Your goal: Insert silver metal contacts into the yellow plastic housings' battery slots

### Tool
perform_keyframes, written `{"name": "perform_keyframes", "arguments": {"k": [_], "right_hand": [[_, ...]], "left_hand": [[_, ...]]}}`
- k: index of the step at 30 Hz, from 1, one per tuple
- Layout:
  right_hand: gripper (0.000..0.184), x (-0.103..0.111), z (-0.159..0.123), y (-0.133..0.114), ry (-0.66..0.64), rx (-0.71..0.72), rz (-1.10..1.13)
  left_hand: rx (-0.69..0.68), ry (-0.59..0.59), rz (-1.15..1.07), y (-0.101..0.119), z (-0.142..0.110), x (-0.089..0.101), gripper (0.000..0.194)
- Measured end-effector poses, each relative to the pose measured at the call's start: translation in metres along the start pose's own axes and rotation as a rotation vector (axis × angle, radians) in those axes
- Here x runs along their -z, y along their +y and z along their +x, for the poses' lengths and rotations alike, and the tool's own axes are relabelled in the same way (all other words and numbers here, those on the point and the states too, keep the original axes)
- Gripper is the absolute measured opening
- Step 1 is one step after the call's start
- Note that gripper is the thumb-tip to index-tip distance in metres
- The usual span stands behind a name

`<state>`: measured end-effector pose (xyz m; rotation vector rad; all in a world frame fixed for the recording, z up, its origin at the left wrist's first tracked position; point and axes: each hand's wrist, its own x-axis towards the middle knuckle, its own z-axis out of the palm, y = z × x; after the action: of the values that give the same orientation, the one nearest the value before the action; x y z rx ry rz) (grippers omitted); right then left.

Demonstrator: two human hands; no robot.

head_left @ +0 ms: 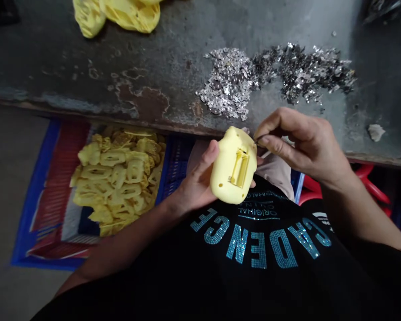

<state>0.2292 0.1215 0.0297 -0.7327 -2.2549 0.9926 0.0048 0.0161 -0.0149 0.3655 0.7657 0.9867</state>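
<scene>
My left hand (200, 185) is wrapped around a yellow plastic housing (222, 171), which has a rectangular battery compartment and small screw holes on the side facing me. The housing is tilted in front of my chest, just off the table edge. At its upper right corner, my right hand (297, 138) pinches something small and dark between thumb and forefinger; it is too small to name. Beyond the hands, a heap of small shiny metal pieces (230, 80) lies on the table.
The worn dark metal table (180, 40) spans the top of the view. A blue crate (30, 196) below it on the left holds several yellow plastic parts (116, 178). A yellow bag (130, 15) lies at the back. Red bars (370, 183) show under the table on the right.
</scene>
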Motion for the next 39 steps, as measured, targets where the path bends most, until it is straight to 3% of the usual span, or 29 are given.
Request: {"name": "perform_keyframes", "arguments": {"k": [4,8,16,22,27,34,39], "right_hand": [[0.008,0.006,-0.009,-0.013,-0.035,0.061,-0.002],[0.006,0.008,-0.018,-0.016,-0.042,0.022,0.064],[0.013,0.008,-0.025,-0.020,-0.040,-0.018,-0.015],[0.012,0.012,-0.017,-0.024,-0.082,0.030,-0.073],[0.023,0.013,-0.009,-0.029,-0.121,-0.050,-0.056],[0.020,0.004,-0.011,-0.023,-0.023,-0.061,-0.033],[0.007,0.001,-0.020,-0.017,0.090,-0.024,0.019]], "left_hand": [[0.041,-0.056,0.019,-0.006,0.004,-0.008,0.069],[0.065,-0.114,0.014,-0.012,0.004,-0.012,0.073],[0.117,-0.082,-0.009,-0.014,-0.003,-0.021,0.070],[0.113,-0.098,-0.043,-0.014,-0.005,-0.024,0.058],[0.071,-0.135,-0.084,-0.014,-0.005,-0.026,0.043],[0.176,-0.039,-0.160,-0.014,-0.002,-0.020,0.067],[0.097,-0.054,-0.084,-0.016,0.001,-0.014,0.061]]}}
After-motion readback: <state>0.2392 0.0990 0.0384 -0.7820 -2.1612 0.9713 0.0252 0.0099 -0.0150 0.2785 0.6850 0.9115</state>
